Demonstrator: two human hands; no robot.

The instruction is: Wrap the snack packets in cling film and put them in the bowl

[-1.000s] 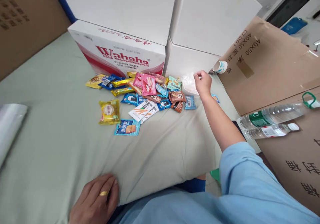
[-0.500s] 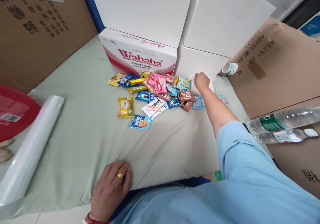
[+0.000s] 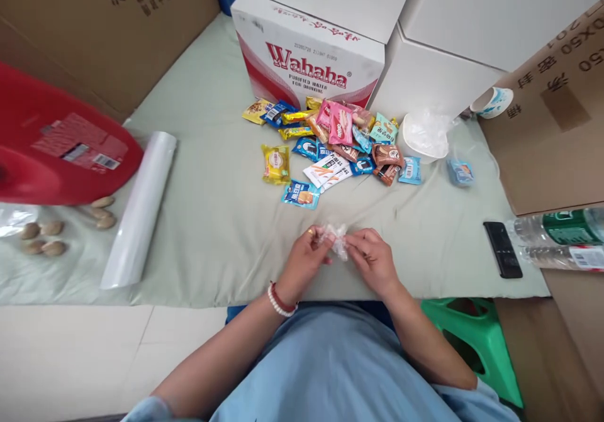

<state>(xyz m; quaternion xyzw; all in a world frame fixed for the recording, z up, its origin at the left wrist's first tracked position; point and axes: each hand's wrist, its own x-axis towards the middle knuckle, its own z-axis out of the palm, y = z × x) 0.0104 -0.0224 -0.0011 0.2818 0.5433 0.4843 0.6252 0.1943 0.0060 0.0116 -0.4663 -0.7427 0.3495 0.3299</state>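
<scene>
Pale green cloth (image 3: 212, 239) is covering the work surface. Brown printed cardboard (image 3: 523, 151) is walling the right side. Plain white boxes (image 3: 453, 85) are standing along the back, next to the white-and-red cardboard Wahaha water box (image 3: 311, 73). Red plastic container with a pale label (image 3: 61, 142) is taking up the far left. Green plastic stool (image 3: 500, 356) is standing below the front edge, right of the person. Translucent plastic roll (image 3: 139, 211) is lying just beside the red container, slanted. Mixed pile of colourful wrapped snacks (image 3: 340, 123) is lying in front of the Wahaha box. Left hand (image 3: 304, 261), white beads at the wrist, is working near the front edge, thumb and fingers pinching the left side of a crumpled clear plastic bunch (image 3: 337, 246). Right hand (image 3: 377, 261) is gripping the opposite side, fingertips together on it. So the bunch is sitting between both hands, in front of the snacks; anything inside, can't tell. White plastic bowl (image 3: 422, 153) is standing right of the pile, more clear plastic filling it. Black phone (image 3: 503, 250) is lying near the right edge. Small blue packet (image 3: 460, 173) is lying right of the bowl.
</scene>
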